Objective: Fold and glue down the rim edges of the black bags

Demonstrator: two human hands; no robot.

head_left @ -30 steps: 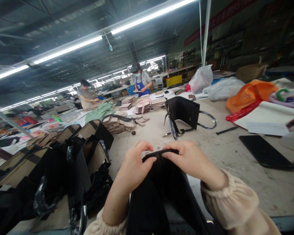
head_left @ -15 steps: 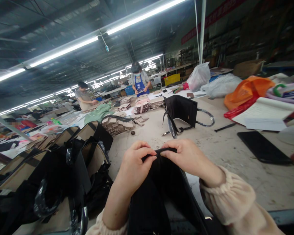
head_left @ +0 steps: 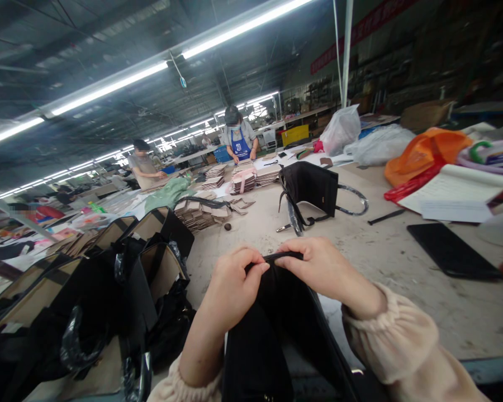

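Observation:
A black handbag [head_left: 255, 352] stands close in front of me at the table's near edge, its lower part cut off by the frame. My left hand [head_left: 237, 287] pinches the bag's far top edge between thumb and fingers. Just to the right, my right hand [head_left: 318, 271] grips the same edge, thumb on the near side. Both hands are closed, their fingertips almost touching. Beyond them another black handbag [head_left: 314, 192] stands with its handle wrapped in clear plastic.
Several black bags with beige lining [head_left: 159, 273] crowd the left side. Stacks of cut pieces [head_left: 201, 215] lie behind them. On the right are a black phone [head_left: 452, 251], an open notebook [head_left: 461, 192] and an orange plastic bag [head_left: 423, 156]. A co-worker in a blue apron [head_left: 240, 146] stands across the table.
My left hand has shifted slightly, its fingers still on the bag's edge. My right hand stays nearly in place. The co-worker in the apron has lowered their hands to the stack.

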